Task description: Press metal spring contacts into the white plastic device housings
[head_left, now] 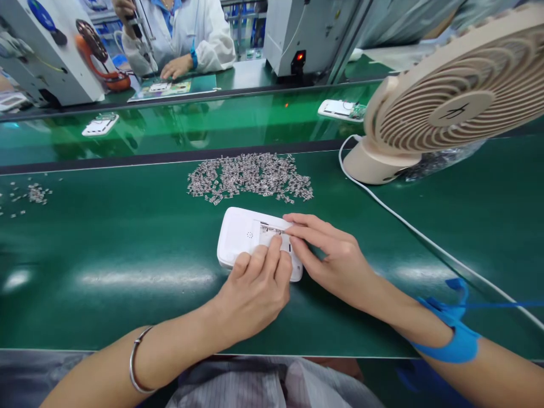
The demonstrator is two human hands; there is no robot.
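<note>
A white plastic housing [238, 235] with a small ring of holes and an open battery compartment [272, 229] lies tilted on the green bench. My left hand [259, 289] is curled over its near edge, fingertips pressing at the compartment, thumb hidden. From the right, my right hand [331, 255] reaches over the housing's end. Its thumb and first fingers are drawn together at the compartment; anything small between them is hidden. Metal bits show inside the compartment. Just beyond the housing spreads a pile of small metal contact pieces [250, 177].
A beige fan [459, 107] stands at right, its white cable [408, 224] crossing the bench. A blue wrist strap [454, 334] trails a cord rightward. More small parts [37, 194] lie far left. Beyond, a green conveyor [221, 127] carries white housings; a co-worker [182, 42] holds a tool.
</note>
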